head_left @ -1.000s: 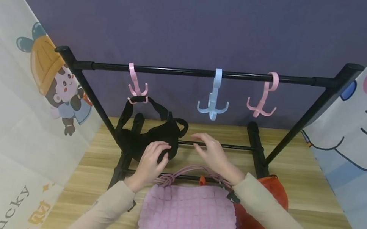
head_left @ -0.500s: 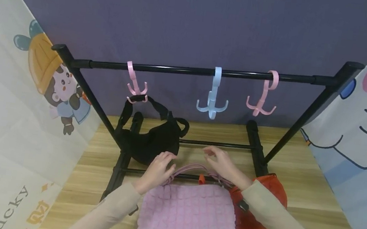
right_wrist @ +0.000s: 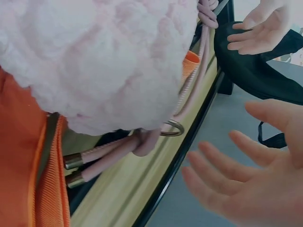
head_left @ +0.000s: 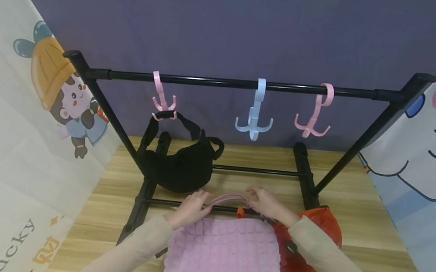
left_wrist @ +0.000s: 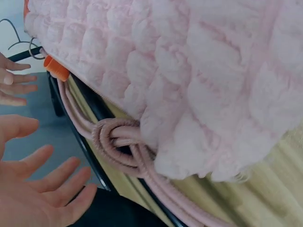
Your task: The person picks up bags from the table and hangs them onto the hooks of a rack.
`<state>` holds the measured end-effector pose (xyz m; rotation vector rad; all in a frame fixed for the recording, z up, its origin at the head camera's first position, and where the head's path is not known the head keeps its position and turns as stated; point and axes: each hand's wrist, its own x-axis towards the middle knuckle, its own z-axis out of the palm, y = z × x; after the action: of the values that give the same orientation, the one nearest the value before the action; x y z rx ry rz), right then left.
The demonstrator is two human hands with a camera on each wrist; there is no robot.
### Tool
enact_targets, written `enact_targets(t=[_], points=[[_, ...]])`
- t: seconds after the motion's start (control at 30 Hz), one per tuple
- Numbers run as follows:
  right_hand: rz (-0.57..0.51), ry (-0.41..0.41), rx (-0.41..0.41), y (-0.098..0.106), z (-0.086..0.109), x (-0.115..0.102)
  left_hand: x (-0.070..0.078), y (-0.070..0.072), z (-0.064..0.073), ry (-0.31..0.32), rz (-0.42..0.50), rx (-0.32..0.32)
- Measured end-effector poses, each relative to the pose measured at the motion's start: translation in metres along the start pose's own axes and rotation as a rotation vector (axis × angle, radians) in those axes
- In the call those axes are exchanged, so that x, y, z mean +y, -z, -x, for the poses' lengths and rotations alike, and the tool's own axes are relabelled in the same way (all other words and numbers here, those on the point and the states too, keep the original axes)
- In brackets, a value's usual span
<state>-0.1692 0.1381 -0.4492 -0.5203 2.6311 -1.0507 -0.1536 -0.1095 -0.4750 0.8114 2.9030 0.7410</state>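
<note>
A pink puffy quilted handbag (head_left: 224, 254) lies on the wooden surface, its pink cord handle (head_left: 231, 196) arching up from the top. My left hand (head_left: 192, 207) is over the left part of this handle; in the left wrist view its fingers are spread, apart from the knotted cord (left_wrist: 116, 142). On the other side, my right hand (head_left: 267, 204) is by the handle's right part, its fingers loosely bent and holding nothing in the right wrist view. An orange bag (head_left: 295, 268) lies partly under the pink one. From the left pink hook (head_left: 161, 95) hangs a black bag (head_left: 181, 168) by its strap.
A black rack (head_left: 216, 82) spans the scene, its lower bars just behind the handbag. A blue hook (head_left: 255, 113) and another pink hook (head_left: 313, 116) hang from the top rail. Printed cloth panels stand on both sides, with a dark blue backdrop behind.
Both hands have drawn back from beside the black bag and come down to the pink handbag's handle. The bags and hooks have stayed in place.
</note>
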Motion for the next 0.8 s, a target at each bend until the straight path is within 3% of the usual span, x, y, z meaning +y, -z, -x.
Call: enact_targets(t=[0.17, 0.33, 0.43, 0.57, 0.8], points=[[0.023, -0.069, -0.078, -0.002, -0.001, 0.006, -0.005, -0.008, -0.001, 0.054, 0.023, -0.036], [0.012, -0.082, -0.106, -0.002, 0.000, 0.008, -0.007, -0.012, -0.003, 0.120, 0.100, -0.106], [0.011, -0.095, -0.108, -0.005, 0.000, 0.010, -0.007, -0.014, -0.003, 0.139, 0.100, -0.123], [0.011, -0.113, -0.119, -0.011, 0.000, 0.014, -0.007, -0.017, -0.004, 0.144, 0.069, -0.126], [0.038, -0.038, -0.161, -0.016, -0.003, 0.020, -0.013, -0.024, -0.007, 0.091, 0.041, -0.101]])
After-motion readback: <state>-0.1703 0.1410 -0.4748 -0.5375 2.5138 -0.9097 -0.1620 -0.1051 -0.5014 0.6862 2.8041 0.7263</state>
